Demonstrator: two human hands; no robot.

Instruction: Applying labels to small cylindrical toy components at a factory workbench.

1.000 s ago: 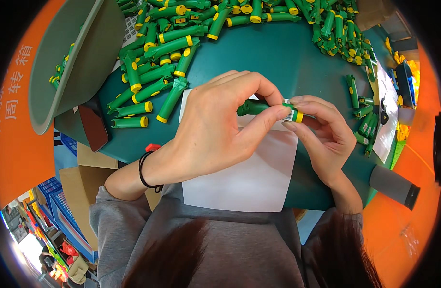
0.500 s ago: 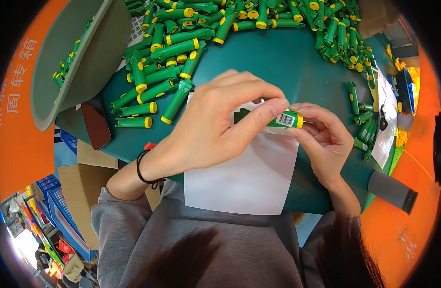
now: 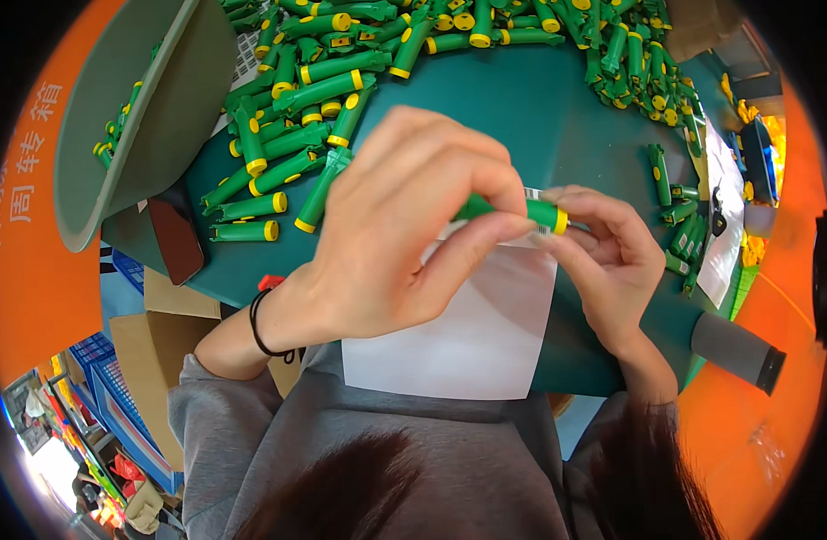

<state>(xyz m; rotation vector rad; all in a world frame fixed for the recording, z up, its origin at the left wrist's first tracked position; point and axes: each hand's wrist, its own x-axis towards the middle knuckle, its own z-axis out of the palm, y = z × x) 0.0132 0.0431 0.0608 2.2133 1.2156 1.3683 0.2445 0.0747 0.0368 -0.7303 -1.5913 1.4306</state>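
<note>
A green tube with a yellow end cap (image 3: 548, 216) is held level between my two hands, above a white sheet (image 3: 445, 337). My left hand (image 3: 404, 234) is closed in a pinch, thumb and forefinger on the tube's left part, which they mostly hide. With thumb and fingers, my right hand (image 3: 611, 256) grips the capped end. Bits of white barcode label show at the tube's upper and lower edges. What the curled fingers of either hand cover cannot be seen.
Many similar green tubes (image 3: 323, 90) lie piled on the green table (image 3: 512, 108), left, far and right. A large grey-green tub (image 3: 175, 117) tilts at the left, beside a dark phone (image 3: 172, 236). A grey cylinder (image 3: 736, 351) lies at right; a cardboard box (image 3: 152, 360) stands lower left.
The tube has turned about its length: the barcode that faced up now shows only at its edges. My left hand has shifted slightly left, with its fingers more curled.
</note>
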